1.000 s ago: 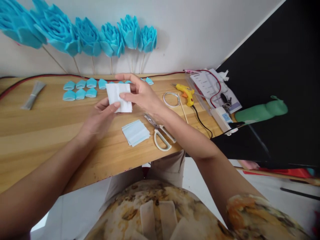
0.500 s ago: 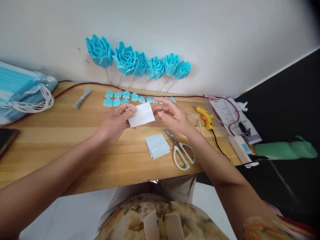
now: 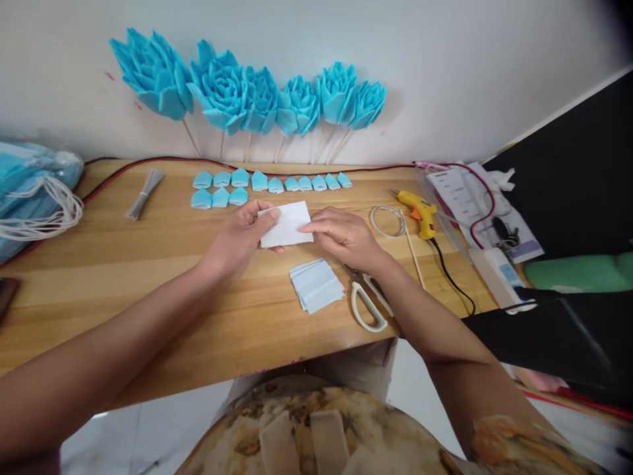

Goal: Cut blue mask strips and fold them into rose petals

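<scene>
My left hand (image 3: 237,237) pinches the left side of a white square sheet (image 3: 289,227), with the thumb on top and fingers beneath. At the sheet's right edge, my right hand (image 3: 346,237) has its fingers closed, the index fingertip lying over the sheet. Below on the table sits a loose stack of pale blue squares (image 3: 316,287). Beside it are scissors with white handles (image 3: 368,310), their blades partly hidden under my right wrist. Behind the hands, several small folded blue petals (image 3: 260,181) lie in rows.
Several blue flowers on sticks (image 3: 220,89) lean against the wall. On the right are a tape roll (image 3: 387,221), a thin stick (image 3: 415,257), a yellow glue gun (image 3: 419,212) and a power strip (image 3: 499,277). Bundled wires (image 3: 144,193) and bagged blue masks (image 3: 34,191) lie left.
My right hand has come in from above the sheet's right side to its edge, fingers closing there. The camera view has shifted. My left hand keeps its hold on the sheet.
</scene>
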Motion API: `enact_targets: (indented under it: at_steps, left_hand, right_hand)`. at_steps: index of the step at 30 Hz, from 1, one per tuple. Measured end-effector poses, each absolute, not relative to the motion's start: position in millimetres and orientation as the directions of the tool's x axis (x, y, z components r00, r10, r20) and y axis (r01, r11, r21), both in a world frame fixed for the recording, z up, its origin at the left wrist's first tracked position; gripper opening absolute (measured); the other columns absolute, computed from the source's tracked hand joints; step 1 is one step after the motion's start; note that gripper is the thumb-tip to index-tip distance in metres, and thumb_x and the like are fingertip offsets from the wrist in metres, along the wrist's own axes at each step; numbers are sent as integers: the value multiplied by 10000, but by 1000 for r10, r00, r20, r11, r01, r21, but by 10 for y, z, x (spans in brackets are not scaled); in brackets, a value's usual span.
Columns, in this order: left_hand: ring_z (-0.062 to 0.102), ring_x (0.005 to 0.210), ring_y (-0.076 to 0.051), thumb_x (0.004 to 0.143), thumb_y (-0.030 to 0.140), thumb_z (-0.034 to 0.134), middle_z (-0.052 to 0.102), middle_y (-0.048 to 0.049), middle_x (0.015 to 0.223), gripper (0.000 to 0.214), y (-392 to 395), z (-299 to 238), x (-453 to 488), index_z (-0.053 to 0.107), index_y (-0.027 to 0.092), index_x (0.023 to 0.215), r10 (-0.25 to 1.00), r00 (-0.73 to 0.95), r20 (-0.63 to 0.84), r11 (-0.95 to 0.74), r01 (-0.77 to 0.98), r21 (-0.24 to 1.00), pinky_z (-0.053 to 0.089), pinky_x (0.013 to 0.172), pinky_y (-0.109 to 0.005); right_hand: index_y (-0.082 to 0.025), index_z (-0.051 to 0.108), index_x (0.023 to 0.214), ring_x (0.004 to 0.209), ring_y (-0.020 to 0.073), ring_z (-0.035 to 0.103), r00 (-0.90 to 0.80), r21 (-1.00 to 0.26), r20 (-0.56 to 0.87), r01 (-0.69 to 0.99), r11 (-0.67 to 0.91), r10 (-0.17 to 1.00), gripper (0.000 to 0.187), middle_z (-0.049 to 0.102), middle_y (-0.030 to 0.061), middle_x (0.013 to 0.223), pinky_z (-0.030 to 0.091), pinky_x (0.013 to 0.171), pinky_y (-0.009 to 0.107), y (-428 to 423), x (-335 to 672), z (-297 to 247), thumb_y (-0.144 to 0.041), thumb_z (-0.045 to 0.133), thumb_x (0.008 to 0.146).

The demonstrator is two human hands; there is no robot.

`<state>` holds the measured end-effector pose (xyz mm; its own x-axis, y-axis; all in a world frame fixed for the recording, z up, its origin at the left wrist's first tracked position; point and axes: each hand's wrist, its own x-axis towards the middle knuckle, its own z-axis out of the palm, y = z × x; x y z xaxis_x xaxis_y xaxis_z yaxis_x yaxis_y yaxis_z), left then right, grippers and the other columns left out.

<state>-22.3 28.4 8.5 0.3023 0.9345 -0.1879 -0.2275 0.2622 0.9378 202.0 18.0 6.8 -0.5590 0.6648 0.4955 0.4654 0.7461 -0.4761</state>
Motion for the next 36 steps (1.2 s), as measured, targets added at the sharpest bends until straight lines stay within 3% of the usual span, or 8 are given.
enact_targets:
  at_steps: [2, 5, 11, 15, 18, 24, 31, 36]
  left_hand:
    - [677, 657, -141, 851, 313, 718, 689, -8, 783, 199, 289, 102, -223, 563, 188, 850, 943, 280, -178, 247, -236, 940, 522, 517, -227]
    - [690, 635, -150, 865, 327, 701, 699, -15, 773, 212, 248, 127, -228, 541, 187, 870, 945, 277, -172, 244, -250, 937, 500, 499, -223]
    - [629, 523, -118, 870, 334, 698, 663, 8, 679, 225, 94, 124, -169, 526, 190, 876, 956, 258, -138, 206, -259, 944, 477, 485, -225]
    - [676, 702, -151, 828, 345, 735, 705, -27, 857, 242, 49, 106, -132, 583, 193, 940, 966, 244, -86, 171, -354, 920, 525, 553, -238]
    - [684, 820, -163, 757, 319, 801, 700, -34, 983, 392, 35, 83, -122, 606, 212, 1080, 961, 270, -62, 169, -397, 902, 570, 644, -256]
    - [686, 872, -157, 691, 185, 816, 652, -55, 1177, 495, 36, -22, -124, 617, 183, 1145, 980, 196, -31, 91, -306, 948, 625, 738, -294]
    - [704, 849, -173, 719, 182, 789, 713, -53, 1027, 507, 32, -102, -148, 624, 159, 1197, 986, 163, -28, 59, -188, 980, 631, 749, -300]
    - [732, 809, -183, 761, 190, 748, 754, -66, 975, 526, 36, -141, -148, 586, 150, 1260, 984, 179, -11, 36, -141, 989, 631, 760, -325]
  right_hand:
    - [-296, 698, 1151, 978, 176, 686, -550, -499, 523, 421, 758, 651, 378, 751, 31, 1032, 555, 854, 376, 178, 2023, 84, -151, 409, 955]
    - [-295, 690, 1169, 986, 179, 688, -522, -539, 534, 396, 744, 665, 331, 750, 34, 1058, 550, 873, 387, 171, 2008, 84, -189, 453, 964]
    - [-255, 726, 990, 804, 157, 664, -500, -580, 535, 369, 726, 681, 153, 727, 23, 880, 536, 776, 334, 168, 1977, 40, -302, 590, 936]
    - [-239, 728, 909, 804, 151, 657, -467, -601, 547, 358, 715, 694, 143, 725, 24, 870, 523, 776, 320, 166, 1978, 15, -289, 596, 931]
    - [-232, 730, 906, 797, 141, 653, -453, -607, 555, 352, 712, 698, 120, 722, 21, 872, 515, 768, 305, 164, 1976, 7, -268, 615, 919]
    - [-219, 727, 894, 776, 132, 646, -463, -630, 555, 308, 713, 691, 92, 713, 9, 835, 500, 748, 285, 163, 1948, -13, -258, 645, 908]
    - [-199, 675, 834, 715, 124, 624, -396, -776, 391, 343, 529, 831, 85, 711, -3, 816, 496, 684, 262, 129, 1911, -34, -281, 689, 854]
    - [-203, 663, 809, 768, 136, 634, -378, -786, 372, 357, 505, 848, 131, 698, 7, 830, 505, 704, 269, 136, 1897, -37, -327, 673, 851]
